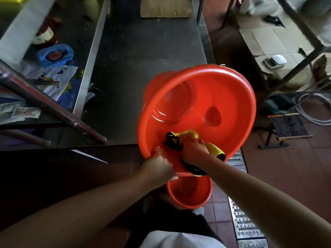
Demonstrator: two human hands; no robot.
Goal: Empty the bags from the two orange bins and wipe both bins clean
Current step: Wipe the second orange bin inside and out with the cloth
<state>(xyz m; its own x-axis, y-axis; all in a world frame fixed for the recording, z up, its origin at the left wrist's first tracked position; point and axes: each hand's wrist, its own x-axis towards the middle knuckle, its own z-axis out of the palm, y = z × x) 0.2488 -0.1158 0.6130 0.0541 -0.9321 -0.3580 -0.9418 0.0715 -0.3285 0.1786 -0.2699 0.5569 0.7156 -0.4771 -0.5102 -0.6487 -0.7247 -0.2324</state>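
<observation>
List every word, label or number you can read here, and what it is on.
None can be read.
Packet on the left shelf: red print, too blurred.
Jar label: pale, too blurred.
Printed bags: pictures only, no words legible.
Orange bin, yellow cloth: no markings visible.

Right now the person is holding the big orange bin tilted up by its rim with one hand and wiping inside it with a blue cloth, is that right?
Almost. The cloth is yellow with black trim, not blue, as the head view shows. The left hand does hold the big orange bin tilted up by its rim while the right hand wipes inside it.
</observation>
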